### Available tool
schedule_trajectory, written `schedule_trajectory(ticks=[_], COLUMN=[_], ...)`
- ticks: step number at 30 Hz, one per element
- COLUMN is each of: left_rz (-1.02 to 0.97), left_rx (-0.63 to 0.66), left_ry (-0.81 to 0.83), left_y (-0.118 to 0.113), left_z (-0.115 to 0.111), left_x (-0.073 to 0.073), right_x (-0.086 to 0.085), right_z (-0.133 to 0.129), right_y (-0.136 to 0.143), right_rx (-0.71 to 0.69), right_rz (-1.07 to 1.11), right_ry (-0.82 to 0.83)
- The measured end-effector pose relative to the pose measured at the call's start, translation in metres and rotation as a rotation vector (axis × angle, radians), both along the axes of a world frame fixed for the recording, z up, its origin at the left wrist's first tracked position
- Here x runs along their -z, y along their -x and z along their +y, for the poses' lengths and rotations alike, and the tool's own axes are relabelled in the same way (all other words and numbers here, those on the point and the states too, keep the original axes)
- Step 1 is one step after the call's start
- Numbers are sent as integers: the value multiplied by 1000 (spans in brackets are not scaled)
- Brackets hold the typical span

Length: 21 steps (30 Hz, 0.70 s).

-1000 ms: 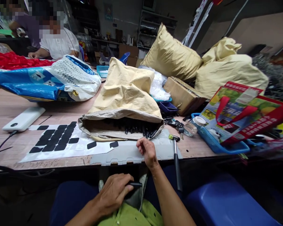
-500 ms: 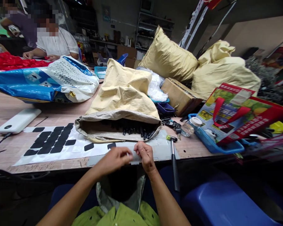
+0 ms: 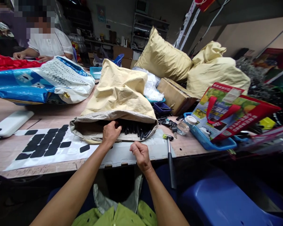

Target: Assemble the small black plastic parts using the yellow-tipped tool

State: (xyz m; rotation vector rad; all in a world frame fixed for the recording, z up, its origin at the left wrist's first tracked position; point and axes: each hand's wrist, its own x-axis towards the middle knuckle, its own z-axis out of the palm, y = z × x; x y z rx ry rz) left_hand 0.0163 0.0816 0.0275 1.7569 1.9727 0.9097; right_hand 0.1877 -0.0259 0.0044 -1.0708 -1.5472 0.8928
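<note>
My left hand (image 3: pixel 111 132) reaches into the mouth of a cream cloth sack (image 3: pixel 122 94) lying on the table. Its fingers are slightly apart, the tips partly hidden against the dark inside, beside several black slender pieces (image 3: pixel 138 129). My right hand (image 3: pixel 141 155) is closed in front of the sack, over the grey board's (image 3: pixel 155 147) front edge. Whatever lies inside its curled fingers, if anything, is hidden. A hammer (image 3: pixel 170 160) with a dark handle lies to its right, the handle jutting past the table edge.
Black rounded patches (image 3: pixel 41 144) lie on a white sheet at left, near a white power bank (image 3: pixel 11 122). A blue-and-white bag (image 3: pixel 68 81) lies behind. Keys (image 3: pixel 174 130), a clear jar (image 3: pixel 183 128) and a blue basket (image 3: pixel 208 141) are at right. A person (image 3: pixel 50 44) sits across.
My left hand has moved away from my right hand, forward and left into the sack's mouth. My right hand stays closed near the table edge. The view has shifted slightly right.
</note>
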Motion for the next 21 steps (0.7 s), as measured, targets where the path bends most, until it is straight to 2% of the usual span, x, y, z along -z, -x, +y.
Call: schedule_trajectory(ticks=[4,8,12,14,17,21], left_rz=[-36,171,325,320,229,169], left_rx=[21,62,178,232,322,627], left_ry=[-42,-147,-202,-221,-241,-273], left_y=[13,15,6,2,0,6], left_z=[-28,-78,-114,-119,-115,-98], left_x=[-3,-2,9,13,12,5], right_x=[-1,-1,0,1,2,4], right_z=[0,0,-1,-1,-1,0], right_y=[0,0,0,0,0,0], right_rx=[4,0,2,3,-1,10], right_rz=[0,-5,1,8,20,55], right_ry=[-7,15,17,9,7,24])
